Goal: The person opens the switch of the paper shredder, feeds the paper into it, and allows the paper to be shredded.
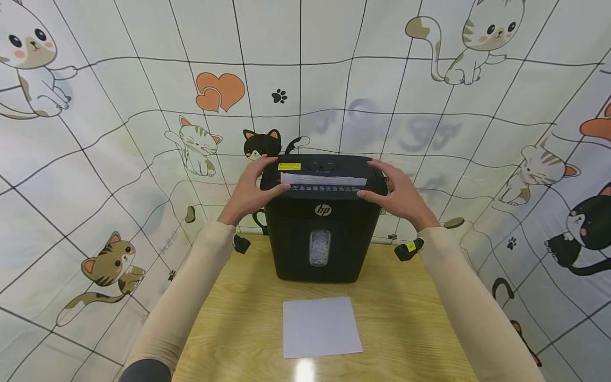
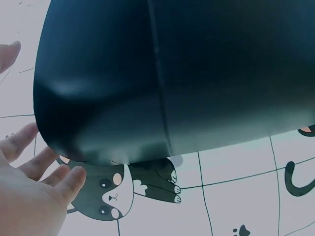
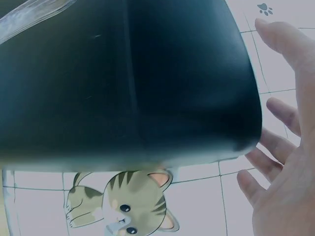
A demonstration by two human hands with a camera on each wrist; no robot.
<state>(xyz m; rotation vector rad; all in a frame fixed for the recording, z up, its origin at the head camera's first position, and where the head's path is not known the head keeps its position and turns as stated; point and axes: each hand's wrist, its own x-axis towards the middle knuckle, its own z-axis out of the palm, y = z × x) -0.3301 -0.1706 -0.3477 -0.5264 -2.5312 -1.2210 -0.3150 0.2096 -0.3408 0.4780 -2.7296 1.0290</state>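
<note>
A black HP paper shredder (image 1: 329, 239) stands upright on the wooden table, with paper shreds behind its front window. A strip of white paper (image 1: 324, 180) lies along the slot on top. My left hand (image 1: 255, 185) is at the top's left end, thumb toward the front and fingers toward the back. At the right end, my right hand (image 1: 401, 193) mirrors it. Both wrist views show the thumbs apart from the shredder's edge and the fingers spread, some fingertips right at its rim. Neither hand's fingers close round it.
A white sheet of paper (image 1: 322, 328) lies flat on the wooden table (image 1: 229, 323) in front of the shredder. A white cloth (image 1: 334, 90) with black grid lines and cartoon cats hangs behind and along both sides. A yellow label (image 1: 289, 166) marks the shredder's top left.
</note>
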